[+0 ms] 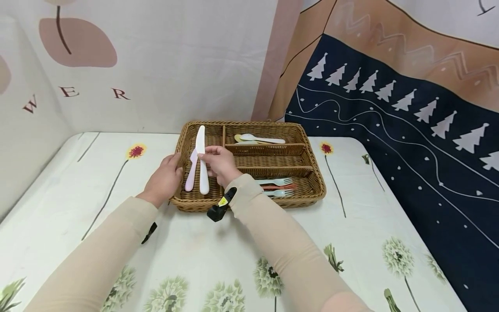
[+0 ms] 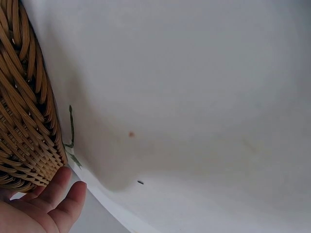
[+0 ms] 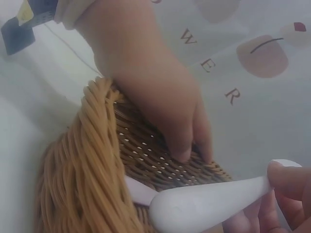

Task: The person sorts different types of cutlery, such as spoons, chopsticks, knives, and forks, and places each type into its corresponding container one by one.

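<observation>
A brown wicker basket with dividers lies on the table. My right hand pinches a white knife over the left compartment, blade pointing to the back. The knife's rounded handle end shows close up in the right wrist view. A pale pink knife lies in that compartment, partly behind the white one. My left hand holds the basket's left side, thumb over the rim and fingers along the outer wall. Those fingers show beside the weave in the left wrist view.
Several light green and orange forks lie in the front right compartment, partly hidden by my sleeve. White, yellow and pale green spoons lie in the back right one. A patterned cloth hangs behind the flowered tabletop.
</observation>
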`<control>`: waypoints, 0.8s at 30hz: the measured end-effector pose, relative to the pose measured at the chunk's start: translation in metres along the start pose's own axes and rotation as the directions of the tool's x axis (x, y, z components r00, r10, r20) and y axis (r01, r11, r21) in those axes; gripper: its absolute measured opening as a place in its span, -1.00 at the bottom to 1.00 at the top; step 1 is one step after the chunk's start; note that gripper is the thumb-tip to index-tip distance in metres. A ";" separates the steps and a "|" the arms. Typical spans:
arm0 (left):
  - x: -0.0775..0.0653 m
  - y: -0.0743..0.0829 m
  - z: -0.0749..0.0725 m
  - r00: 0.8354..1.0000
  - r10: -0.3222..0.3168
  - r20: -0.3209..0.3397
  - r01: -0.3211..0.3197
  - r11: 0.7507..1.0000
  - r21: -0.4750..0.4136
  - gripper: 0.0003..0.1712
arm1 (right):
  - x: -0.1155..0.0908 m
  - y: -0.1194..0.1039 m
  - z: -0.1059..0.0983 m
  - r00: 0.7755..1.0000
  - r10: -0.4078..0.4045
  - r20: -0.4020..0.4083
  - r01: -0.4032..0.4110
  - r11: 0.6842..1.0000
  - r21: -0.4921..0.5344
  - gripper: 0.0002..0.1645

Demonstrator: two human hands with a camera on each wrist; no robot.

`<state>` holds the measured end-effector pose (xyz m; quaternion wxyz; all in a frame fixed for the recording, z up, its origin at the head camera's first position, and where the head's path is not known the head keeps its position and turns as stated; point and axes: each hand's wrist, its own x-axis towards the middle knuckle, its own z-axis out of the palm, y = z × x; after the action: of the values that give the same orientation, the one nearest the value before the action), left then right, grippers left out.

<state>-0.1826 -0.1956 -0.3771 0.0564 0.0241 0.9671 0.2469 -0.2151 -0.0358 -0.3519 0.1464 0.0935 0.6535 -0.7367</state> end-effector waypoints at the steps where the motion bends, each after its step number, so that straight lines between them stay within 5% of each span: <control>1: 0.000 0.000 0.000 1.000 0.002 -0.001 -0.002 1.000 0.001 -0.35 | 0.000 0.001 0.002 1.000 0.002 -0.012 -0.002 1.000 0.009 -0.79; 24: 0.001 -0.002 0.001 1.000 0.000 -0.006 0.000 1.000 0.002 -0.37 | 0.003 0.016 0.032 0.992 0.067 -0.109 -0.066 0.998 0.008 -0.85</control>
<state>-0.1833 -0.1965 -0.3792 0.0534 0.0236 0.9675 0.2459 -0.2108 -0.0691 -0.3641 0.1347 0.1556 0.6555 -0.7266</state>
